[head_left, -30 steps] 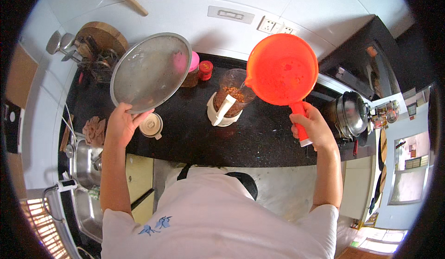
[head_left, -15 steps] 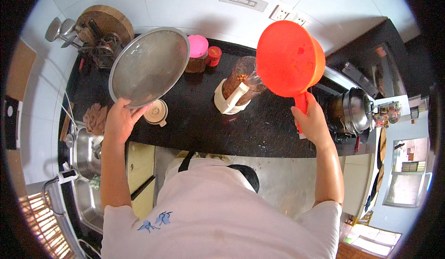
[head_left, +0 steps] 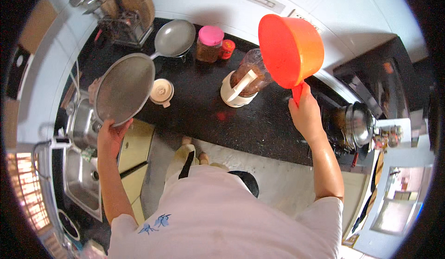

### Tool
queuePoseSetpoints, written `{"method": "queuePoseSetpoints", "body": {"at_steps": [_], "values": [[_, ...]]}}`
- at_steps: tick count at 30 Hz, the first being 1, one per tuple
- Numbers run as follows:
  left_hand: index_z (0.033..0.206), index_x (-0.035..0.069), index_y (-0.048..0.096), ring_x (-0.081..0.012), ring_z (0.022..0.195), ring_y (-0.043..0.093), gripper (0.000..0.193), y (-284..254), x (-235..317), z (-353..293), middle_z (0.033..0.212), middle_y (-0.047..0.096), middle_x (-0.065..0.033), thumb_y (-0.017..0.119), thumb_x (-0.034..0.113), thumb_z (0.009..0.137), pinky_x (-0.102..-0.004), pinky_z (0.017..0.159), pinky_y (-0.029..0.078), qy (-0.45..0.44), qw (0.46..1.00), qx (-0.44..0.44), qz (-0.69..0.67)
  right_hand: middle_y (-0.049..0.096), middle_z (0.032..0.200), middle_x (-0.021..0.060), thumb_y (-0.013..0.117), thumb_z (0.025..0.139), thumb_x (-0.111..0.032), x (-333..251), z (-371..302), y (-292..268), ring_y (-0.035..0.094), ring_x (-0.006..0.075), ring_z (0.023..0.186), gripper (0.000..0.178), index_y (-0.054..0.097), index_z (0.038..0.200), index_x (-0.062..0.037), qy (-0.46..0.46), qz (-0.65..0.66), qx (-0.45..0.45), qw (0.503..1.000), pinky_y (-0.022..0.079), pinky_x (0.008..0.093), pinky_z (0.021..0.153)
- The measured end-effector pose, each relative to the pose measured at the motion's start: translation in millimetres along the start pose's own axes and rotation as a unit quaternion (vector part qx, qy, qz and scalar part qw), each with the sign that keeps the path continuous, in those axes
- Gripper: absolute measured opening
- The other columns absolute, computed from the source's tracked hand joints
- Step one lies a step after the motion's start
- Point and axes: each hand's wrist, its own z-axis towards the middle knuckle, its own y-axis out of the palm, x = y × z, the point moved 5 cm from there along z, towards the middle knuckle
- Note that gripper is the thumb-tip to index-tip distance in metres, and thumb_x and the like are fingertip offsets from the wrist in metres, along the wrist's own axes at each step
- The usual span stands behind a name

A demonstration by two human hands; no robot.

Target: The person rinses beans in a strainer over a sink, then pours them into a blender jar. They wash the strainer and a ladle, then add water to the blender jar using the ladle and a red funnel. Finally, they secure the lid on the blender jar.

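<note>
My left hand is closed on the rim of a round grey metal basin, which is tilted up on edge above the counter. In my right hand, the fingers are wrapped round the handle of an orange-red plastic dipper. The dipper is raised and tipped, its mouth facing left and its rim beside a clear jug with a cream base and handle. Brownish contents show inside the jug. A round cream lid lies on the counter between the basin and the jug.
A black countertop runs along the wall. At the back stand a pink-lidded jar, a small red jar and a grey pan. Utensils fill the back left corner. A steel sink is at left, stacked pots at right.
The basin has moved left and down with my left hand, uncovering the grey pan. My right hand has turned the dipper more on its side. The view has shifted too.
</note>
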Motion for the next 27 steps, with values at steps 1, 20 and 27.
{"method": "queuePoseSetpoints", "body": {"at_steps": [1,20,27], "values": [[0.124,-0.014,0.036,-0.0366,0.113,0.054,0.041,-19.5,-5.7,-7.3,0.124,0.05,-0.0249,0.044,0.007,0.089,-0.0441,0.1,0.049,0.005,1.0,0.013,-0.016,0.061,0.099,0.0281,0.055,0.08,-0.004,0.4,-2.0,3.1,0.061,0.0449,0.086,0.042,0.042,0.12,0.0015,-0.01,-0.005,0.001,1.0,0.052,0.0488,0.072],[0.133,0.004,0.028,-0.0349,0.101,0.06,0.047,-233.7,-56.6,-143.2,0.121,0.05,-0.0219,0.039,-0.001,0.087,-0.0455,0.085,0.058,0.148,0.936,0.291,-0.132,0.054,0.12,0.0281,0.055,0.087,-0.004,51.1,3.1,48.0,0.055,0.0404,0.11,0.053,0.036,0.136,-0.0002,-0.097,0.005,0.037,0.995,0.045,0.0429,0.091],[0.138,0.015,0.016,-0.0372,0.103,0.058,0.06,-328.0,-58.6,-112.7,0.13,0.04,-0.0217,0.039,-0.004,0.086,-0.0481,0.082,0.058,0.152,0.93,0.294,-0.163,0.061,0.087,0.009,0.062,0.088,-0.013,89.6,35.5,41.2,0.057,0.017,0.062,0.046,0.044,0.129,-0.0023,0.018,0.191,0.02,0.981,0.046,0.0277,0.053]]}}
